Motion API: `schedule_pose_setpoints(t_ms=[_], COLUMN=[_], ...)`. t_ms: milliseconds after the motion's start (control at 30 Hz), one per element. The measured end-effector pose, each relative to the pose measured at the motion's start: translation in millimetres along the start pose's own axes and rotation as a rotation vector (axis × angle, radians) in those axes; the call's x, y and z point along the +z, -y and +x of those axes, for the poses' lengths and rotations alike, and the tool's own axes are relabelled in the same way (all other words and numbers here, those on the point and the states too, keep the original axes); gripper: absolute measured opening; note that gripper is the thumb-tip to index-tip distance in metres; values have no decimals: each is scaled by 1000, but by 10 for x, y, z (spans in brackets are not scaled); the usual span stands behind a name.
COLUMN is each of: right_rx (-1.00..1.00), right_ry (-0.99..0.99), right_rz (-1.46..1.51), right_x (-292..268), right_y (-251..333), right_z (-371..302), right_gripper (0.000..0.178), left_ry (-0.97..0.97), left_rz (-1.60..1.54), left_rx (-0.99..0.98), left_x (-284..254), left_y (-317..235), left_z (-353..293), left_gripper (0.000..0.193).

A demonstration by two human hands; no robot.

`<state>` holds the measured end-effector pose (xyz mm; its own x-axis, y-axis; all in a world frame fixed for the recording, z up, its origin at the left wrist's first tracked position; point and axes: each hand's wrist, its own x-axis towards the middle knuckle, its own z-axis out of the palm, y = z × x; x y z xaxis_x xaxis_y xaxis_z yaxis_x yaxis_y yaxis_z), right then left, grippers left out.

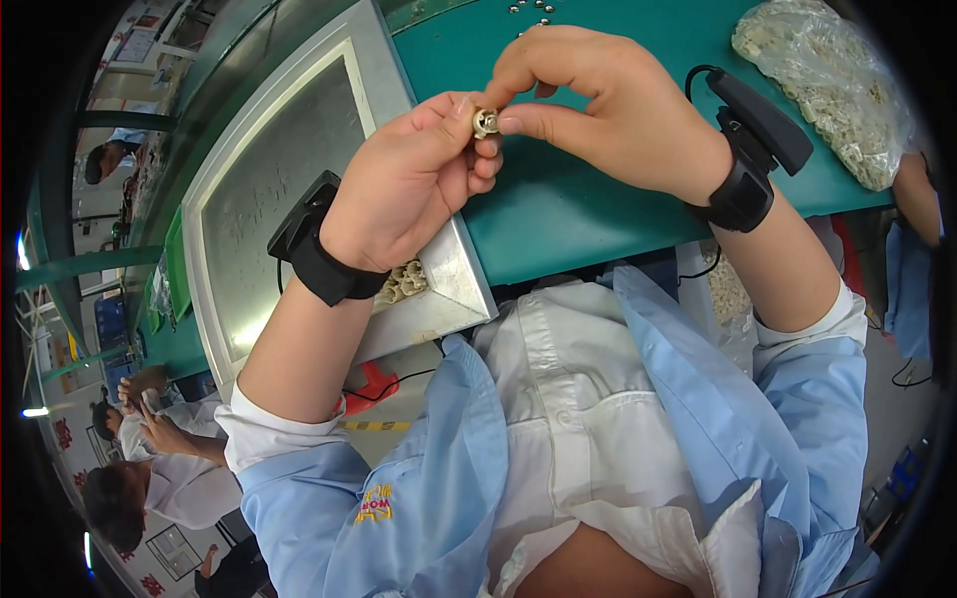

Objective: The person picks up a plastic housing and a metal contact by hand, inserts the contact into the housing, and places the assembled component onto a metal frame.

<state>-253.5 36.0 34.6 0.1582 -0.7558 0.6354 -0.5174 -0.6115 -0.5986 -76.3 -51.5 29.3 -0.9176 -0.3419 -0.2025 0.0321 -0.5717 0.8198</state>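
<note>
My left hand (414,164) is closed on a small round cream-coloured part (485,123), held between thumb and curled fingers. Shiny metal shows in the opening of that part. From the other side my right hand (623,115) brings its thumb and forefinger to it. Its thumb tip touches the part's right edge, and the forefinger tip lies at its top, close to my left thumb. Whether the right fingertips also pinch a separate metal piece is too small to tell. Both hands are above the green tabletop (568,219), beside the metal-framed tray.
The metal-framed tray (469,279) lies at the left, with cream parts (403,284) in its near corner under my left wrist. Several small shiny metal pieces (543,20) are at the far edge. A clear bag of cream parts (827,85) sits at the right, near another person's arm (917,199).
</note>
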Motion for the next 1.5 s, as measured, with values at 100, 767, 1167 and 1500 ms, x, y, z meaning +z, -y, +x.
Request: schedule_pose_setpoints(t_ms=[100, 767, 1167, 1500], right_rx=[-23, 47, 144, 119], right_ry=[9, -62, -45, -86], right_rz=[53, -4, 2, -67], right_x=[45, 258, 280, 284], right_y=[-39, -217, -259, -285], right_z=[5, -86, -111, -88], right_gripper=[11, 7, 9, 7], left_ry=[-50, -237, -269, -186], left_rz=[58, 76, 85, -66], left_rx=[23, -36, -81, -77], left_x=[31, 86, 58, -29], left_y=[23, 86, 98, 81], left_z=[-43, 33, 113, 149], left_gripper=[21, 16, 17, 18])
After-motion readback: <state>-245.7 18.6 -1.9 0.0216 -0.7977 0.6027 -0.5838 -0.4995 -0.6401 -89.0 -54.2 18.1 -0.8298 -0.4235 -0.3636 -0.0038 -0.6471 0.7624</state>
